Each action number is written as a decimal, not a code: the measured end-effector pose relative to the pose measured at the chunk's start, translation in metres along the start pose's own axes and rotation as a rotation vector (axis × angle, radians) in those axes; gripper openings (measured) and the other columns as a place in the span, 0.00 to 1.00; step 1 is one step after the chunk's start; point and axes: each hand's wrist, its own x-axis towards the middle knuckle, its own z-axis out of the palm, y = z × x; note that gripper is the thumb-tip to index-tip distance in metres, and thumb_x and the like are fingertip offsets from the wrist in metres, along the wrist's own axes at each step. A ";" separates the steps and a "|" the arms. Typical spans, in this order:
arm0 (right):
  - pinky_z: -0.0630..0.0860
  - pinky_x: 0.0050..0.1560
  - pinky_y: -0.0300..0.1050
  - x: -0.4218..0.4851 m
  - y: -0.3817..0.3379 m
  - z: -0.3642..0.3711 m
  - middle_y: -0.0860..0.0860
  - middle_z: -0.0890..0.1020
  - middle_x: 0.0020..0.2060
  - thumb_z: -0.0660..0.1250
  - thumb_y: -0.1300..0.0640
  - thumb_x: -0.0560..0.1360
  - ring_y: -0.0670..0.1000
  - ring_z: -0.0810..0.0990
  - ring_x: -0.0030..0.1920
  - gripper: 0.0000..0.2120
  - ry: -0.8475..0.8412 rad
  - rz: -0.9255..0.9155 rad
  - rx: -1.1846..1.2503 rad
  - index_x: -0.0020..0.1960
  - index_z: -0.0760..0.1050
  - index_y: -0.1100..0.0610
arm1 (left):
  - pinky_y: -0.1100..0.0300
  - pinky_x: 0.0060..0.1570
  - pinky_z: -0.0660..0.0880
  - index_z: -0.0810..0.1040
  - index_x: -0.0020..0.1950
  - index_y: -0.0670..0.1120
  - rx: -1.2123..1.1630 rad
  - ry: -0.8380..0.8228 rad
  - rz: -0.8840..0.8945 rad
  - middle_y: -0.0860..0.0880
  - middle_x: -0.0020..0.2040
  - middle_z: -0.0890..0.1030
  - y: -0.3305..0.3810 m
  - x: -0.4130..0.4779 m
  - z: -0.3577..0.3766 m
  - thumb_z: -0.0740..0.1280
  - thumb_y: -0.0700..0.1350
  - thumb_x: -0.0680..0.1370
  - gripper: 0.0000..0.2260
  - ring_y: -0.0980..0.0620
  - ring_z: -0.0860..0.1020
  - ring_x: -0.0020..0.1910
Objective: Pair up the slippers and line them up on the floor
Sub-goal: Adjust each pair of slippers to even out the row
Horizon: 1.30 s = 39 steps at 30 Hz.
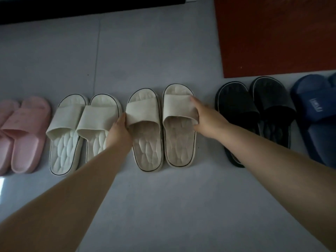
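Slippers stand in a row on the grey floor, toes pointing away from me. From left: a pink pair (pixel 23 131), a white pair (pixel 80 128), a beige pair, a black pair (pixel 254 113) and a blue slipper (pixel 316 113) at the right edge. My left hand (pixel 119 130) grips the strap's left edge of the left beige slipper (pixel 145 135). My right hand (pixel 207 119) holds the strap's right edge of the right beige slipper (pixel 179 131). The two beige slippers sit side by side, almost touching.
A dark red mat (pixel 276 33) covers the floor at the back right, its edge just behind the black pair. A black strip (pixel 72 10) runs along the top left. Bare grey floor (pixel 163 206) lies between me and the row.
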 end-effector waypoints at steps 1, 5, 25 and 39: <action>0.73 0.53 0.47 -0.007 0.006 -0.005 0.58 0.72 0.63 0.69 0.58 0.73 0.58 0.77 0.57 0.38 -0.015 -0.009 0.012 0.75 0.50 0.49 | 0.53 0.47 0.68 0.64 0.71 0.46 -0.001 -0.006 -0.008 0.39 0.62 0.76 0.001 0.000 0.001 0.55 0.38 0.78 0.21 0.37 0.75 0.58; 0.71 0.45 0.42 -0.051 0.061 -0.034 0.56 0.73 0.60 0.69 0.56 0.72 0.52 0.76 0.46 0.20 0.341 0.145 0.051 0.62 0.70 0.55 | 0.49 0.50 0.70 0.55 0.76 0.48 0.053 -0.055 -0.058 0.37 0.65 0.73 0.007 -0.002 0.002 0.55 0.39 0.78 0.26 0.35 0.73 0.60; 0.73 0.50 0.50 -0.037 0.103 -0.013 0.63 0.75 0.56 0.62 0.55 0.76 0.64 0.77 0.52 0.15 0.512 0.427 0.112 0.56 0.74 0.65 | 0.39 0.74 0.47 0.43 0.74 0.64 0.593 -0.372 0.366 0.50 0.78 0.43 0.093 -0.027 0.010 0.60 0.51 0.78 0.31 0.41 0.45 0.77; 0.69 0.54 0.42 -0.219 0.081 -0.090 0.55 0.74 0.64 0.67 0.55 0.75 0.53 0.74 0.58 0.24 0.030 0.669 0.117 0.69 0.66 0.57 | 0.48 0.69 0.65 0.46 0.76 0.59 0.746 -0.475 0.518 0.43 0.77 0.45 0.088 -0.008 -0.003 0.64 0.57 0.75 0.36 0.39 0.54 0.73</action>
